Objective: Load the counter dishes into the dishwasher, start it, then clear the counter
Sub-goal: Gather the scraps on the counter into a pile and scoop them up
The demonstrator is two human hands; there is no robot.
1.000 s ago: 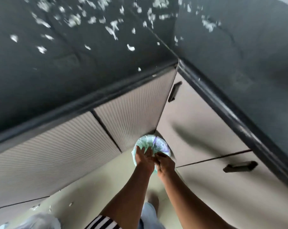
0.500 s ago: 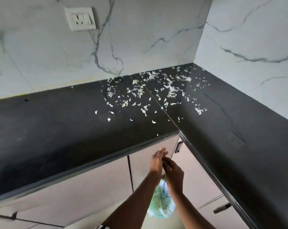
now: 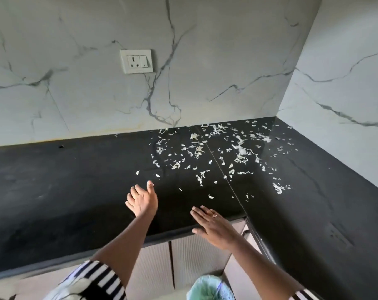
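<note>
Several small white scraps [image 3: 216,152] lie scattered over the black L-shaped counter [image 3: 75,191], mostly toward its back corner. My left hand [image 3: 141,202] hovers over the counter near the front of the scatter, fingers spread and holding nothing. To its right, my right hand [image 3: 214,227] is stretched flat over the counter's front edge, fingers straight and empty. A pale green bag-lined bin [image 3: 210,287] sits on the floor below, between my arms, at the bottom of the view. No dishes or dishwasher are in view.
White marble-look walls [image 3: 205,61] back the counter on two sides, with a socket and switch plate [image 3: 136,61] on the far wall. Ribbed beige cabinet doors [image 3: 190,256] run under the counter. The left stretch of the counter bears no scraps.
Both hands have let go of the green bag and risen from below the counter to over its front edge. The view has tilted up from the floor to the wall.
</note>
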